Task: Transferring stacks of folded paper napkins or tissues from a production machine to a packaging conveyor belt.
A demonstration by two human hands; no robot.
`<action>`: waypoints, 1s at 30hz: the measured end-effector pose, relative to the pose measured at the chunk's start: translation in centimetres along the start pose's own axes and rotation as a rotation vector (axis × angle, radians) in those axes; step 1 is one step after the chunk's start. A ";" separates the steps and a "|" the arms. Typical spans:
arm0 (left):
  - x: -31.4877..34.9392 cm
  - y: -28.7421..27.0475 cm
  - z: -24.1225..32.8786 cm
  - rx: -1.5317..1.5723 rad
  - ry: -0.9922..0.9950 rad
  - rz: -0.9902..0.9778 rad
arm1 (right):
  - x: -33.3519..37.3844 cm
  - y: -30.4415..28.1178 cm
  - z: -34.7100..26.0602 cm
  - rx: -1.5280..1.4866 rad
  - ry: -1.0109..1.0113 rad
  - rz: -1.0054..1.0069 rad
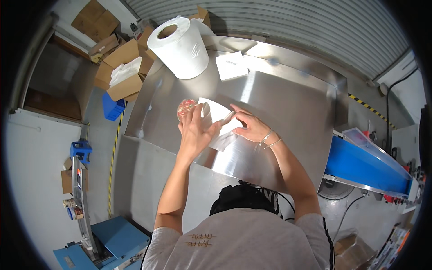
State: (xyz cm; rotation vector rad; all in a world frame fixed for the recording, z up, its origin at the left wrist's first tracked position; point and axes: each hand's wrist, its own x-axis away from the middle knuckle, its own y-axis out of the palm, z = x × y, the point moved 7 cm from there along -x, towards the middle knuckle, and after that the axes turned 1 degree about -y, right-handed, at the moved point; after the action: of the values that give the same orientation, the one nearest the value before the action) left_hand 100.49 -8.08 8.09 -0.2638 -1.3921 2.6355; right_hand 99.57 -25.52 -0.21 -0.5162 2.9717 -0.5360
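Note:
A white folded sheet (pixel 217 112), paper or thin card, is between my hands over the metal tabletop (pixel 288 117). My left hand (pixel 193 130) grips the sheet's left side, its thumb lying on the white surface. Beyond those fingertips, a round clear packet (pixel 185 108) shows red and pale contents, partly covered by the hand. My right hand (pixel 253 128) pinches the sheet's right edge between thumb and fingers. A thin, clear-looking layer (pixel 222 142) hangs below the sheet; its kind is hard to make out. Clear bands (pixel 266 138) circle my right wrist.
A big white roll (pixel 180 49) stands at the table's back left, with a flat white box (pixel 231 65) beside it. An open carton (pixel 123 72) sits beyond the left edge. To the right is a blue conveyor belt (pixel 364 164). A raised metal rim lines the table's back.

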 end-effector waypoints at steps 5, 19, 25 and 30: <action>-0.6 0.8 0.4 -0.158 -0.038 -0.059 | 0.6 0.5 0.8 0.048 -0.095 0.075; 0.0 0.4 -0.6 -0.323 -0.012 -0.007 | 5.7 -2.4 3.1 -0.264 0.161 0.187; -0.2 2.0 0.3 -0.126 0.085 -0.029 | 14.2 -7.6 10.1 -0.349 0.324 0.639; 3.9 6.2 6.4 -0.007 0.101 -0.107 | 25.7 -14.3 12.9 -0.059 0.477 0.852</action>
State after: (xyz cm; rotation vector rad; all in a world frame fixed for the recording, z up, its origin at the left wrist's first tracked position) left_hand 94.93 -15.88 6.15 -0.3097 -1.3449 2.4959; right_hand 81.65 -51.10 -7.63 0.9785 3.1990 -0.5094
